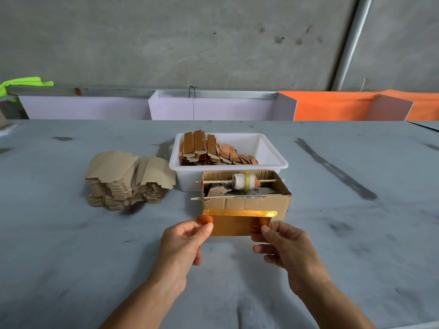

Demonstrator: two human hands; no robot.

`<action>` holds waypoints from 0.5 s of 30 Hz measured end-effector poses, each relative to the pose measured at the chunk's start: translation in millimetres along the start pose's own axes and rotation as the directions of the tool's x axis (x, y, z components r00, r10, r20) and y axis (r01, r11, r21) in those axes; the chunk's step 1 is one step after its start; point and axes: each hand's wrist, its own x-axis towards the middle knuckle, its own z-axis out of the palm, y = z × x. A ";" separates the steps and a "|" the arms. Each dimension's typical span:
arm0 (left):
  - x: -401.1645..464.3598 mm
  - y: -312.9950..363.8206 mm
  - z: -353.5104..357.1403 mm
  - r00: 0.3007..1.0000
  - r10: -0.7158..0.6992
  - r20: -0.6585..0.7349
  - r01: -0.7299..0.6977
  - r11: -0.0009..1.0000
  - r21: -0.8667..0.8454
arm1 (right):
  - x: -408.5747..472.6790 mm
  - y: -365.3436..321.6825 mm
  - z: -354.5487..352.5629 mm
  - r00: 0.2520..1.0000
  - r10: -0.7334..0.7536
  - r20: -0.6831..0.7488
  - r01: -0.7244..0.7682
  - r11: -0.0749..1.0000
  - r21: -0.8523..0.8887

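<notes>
I hold a shiny gold-orange flat cardboard piece [235, 223] in front of me above the grey table. My left hand [184, 241] pinches its left end between thumb and fingers. At its right end my right hand [283, 245] pinches it the same way. Its top edge is folded into a bright gold strip. Just behind it stands a small open brown carton [247, 203] with a roller on a thin stick [244, 181] across its top.
A white plastic tub [273, 153] behind the carton holds several folded orange-brown boxes [209, 149]. A stack of flat tan cardboard blanks [128, 179] lies to the left. White and orange panels line the table's far edge before a concrete wall.
</notes>
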 end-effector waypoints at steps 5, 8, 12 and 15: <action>-1.0 10.3 -0.4 0.961 -0.209 0.182 0.240 0.957 -0.166 | 0.0 1.0 -3.6 1.000 -0.008 0.011 0.008 1.000 0.003; 0.9 12.6 -0.5 0.940 -0.255 0.227 0.300 0.934 -0.193 | -1.1 -0.6 -6.2 0.997 0.013 0.071 -0.016 0.999 0.032; 0.2 12.1 0.8 0.930 -0.239 0.280 0.302 0.930 -0.208 | -1.3 -1.1 -10.2 0.987 0.067 0.148 -0.082 0.992 0.097; -0.3 10.6 1.4 0.922 -0.232 0.309 0.301 0.933 -0.197 | 0.4 0.2 -11.0 0.979 0.096 0.181 -0.121 0.984 0.129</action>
